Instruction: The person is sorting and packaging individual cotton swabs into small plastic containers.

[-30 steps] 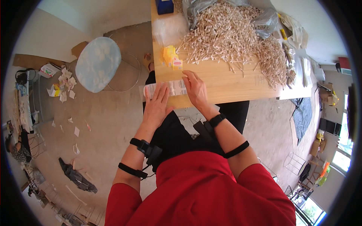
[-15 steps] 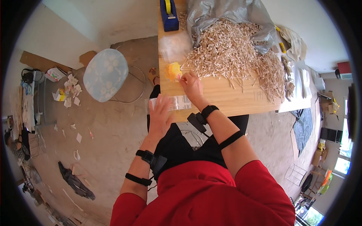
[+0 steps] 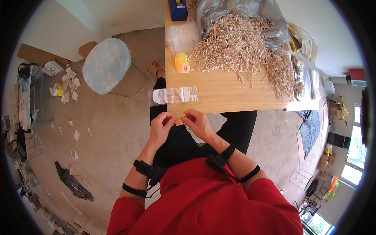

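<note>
My left hand [image 3: 159,128] and my right hand [image 3: 200,125] meet just off the table's near edge, above my lap. Between their fingertips they pinch a small yellow-orange paper piece [image 3: 179,120], partly hidden by the fingers. Beyond them, a clear plastic packet [image 3: 175,95] with a row of cotton swabs inside lies flat, its left end overhanging the table edge. A small stack of yellow printed cards [image 3: 181,63] sits farther back. Past the cards are flat clear plastic bags [image 3: 182,37]. A large heap of loose cotton swabs [image 3: 235,43] spreads to their right.
The wooden table [image 3: 231,92] bears a grey plastic bag [image 3: 213,9] behind the heap and a blue tape dispenser [image 3: 178,11] at the far left corner. A round stool with a pale blue cover [image 3: 106,65] stands left. Paper scraps [image 3: 70,80] litter the floor.
My right hand has drawn back from the yellow cards with a small piece. My left hand has left the packet, and both hands now join on the piece near my lap.
</note>
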